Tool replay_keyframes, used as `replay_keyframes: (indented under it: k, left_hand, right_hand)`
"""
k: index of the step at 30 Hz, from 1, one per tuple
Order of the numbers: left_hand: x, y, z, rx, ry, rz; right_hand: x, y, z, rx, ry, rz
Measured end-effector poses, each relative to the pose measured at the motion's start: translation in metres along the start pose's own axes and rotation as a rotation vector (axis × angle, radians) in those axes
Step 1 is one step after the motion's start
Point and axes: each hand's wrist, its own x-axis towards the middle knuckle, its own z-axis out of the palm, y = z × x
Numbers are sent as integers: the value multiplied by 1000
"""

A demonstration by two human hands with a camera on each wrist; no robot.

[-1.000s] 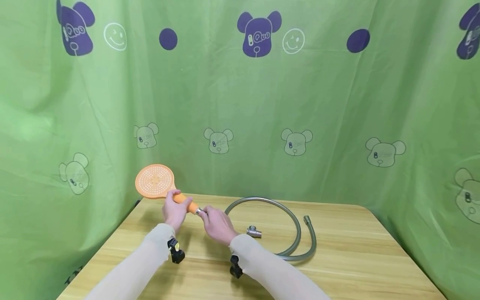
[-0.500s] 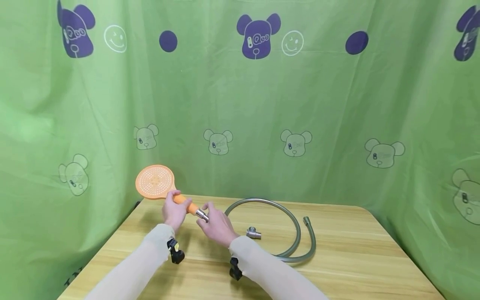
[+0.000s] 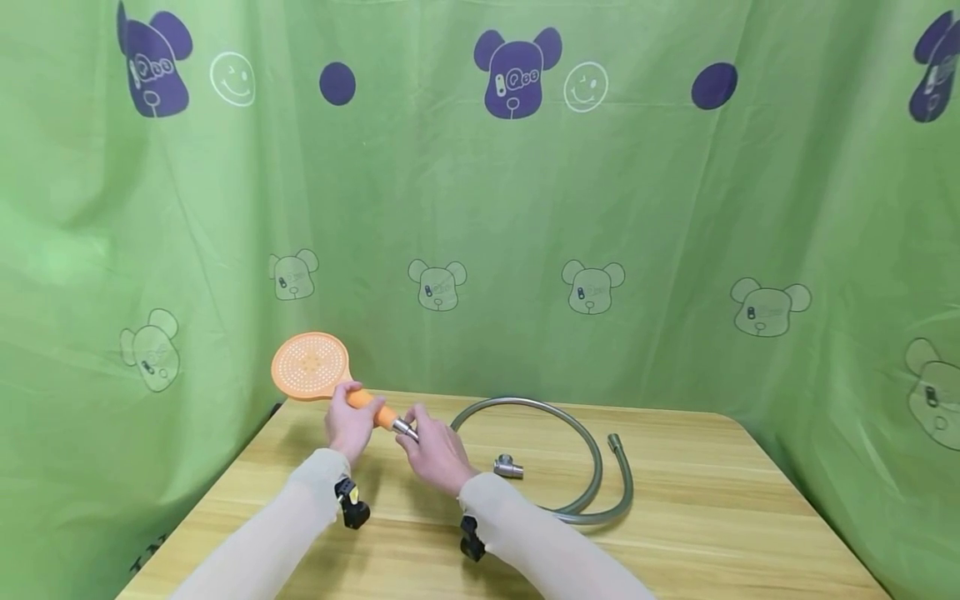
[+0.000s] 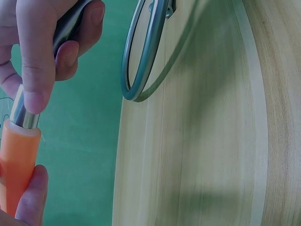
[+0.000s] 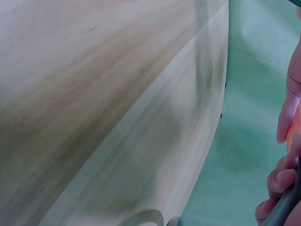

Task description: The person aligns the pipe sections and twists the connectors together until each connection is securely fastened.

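Note:
An orange shower head (image 3: 310, 367) with a round, perforated face is held up over the table's left side. My left hand (image 3: 350, 425) grips its handle (image 4: 19, 155), the thumb lying along it. At the handle's lower end sits a shiny metal connector (image 3: 402, 427). My right hand (image 3: 437, 454) curls round the grey shower hose (image 4: 68, 26) just behind that connector, and one fingertip touches the metal in the left wrist view. Whether the connector's thread is engaged is hidden. In the right wrist view, the hose and curled fingers (image 5: 282, 181) show at the lower right edge.
The rest of the hose loops across the wooden table (image 3: 697, 483), its free end (image 3: 615, 442) pointing away from me. Inside the loop lies a small metal tee fitting (image 3: 507, 467). A green printed curtain (image 3: 510, 192) surrounds the table's back and sides.
My right fingers covered the metal connector, then drew back and spread, uncovering it. Now they have come in slightly closer to it again. My left hand and the shower head have hardly moved.

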Motion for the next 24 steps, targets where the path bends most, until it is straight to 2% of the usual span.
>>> replay_keyframes:
  k: [18,24]
  left_hand:
    - [-1,2,0,-27,9,-4]
    - [-3,4,-1,31,35,11]
  right_hand:
    - [2,-4,-2,-71,-23,22]
    - [3,-4,-1,-53,-28,30]
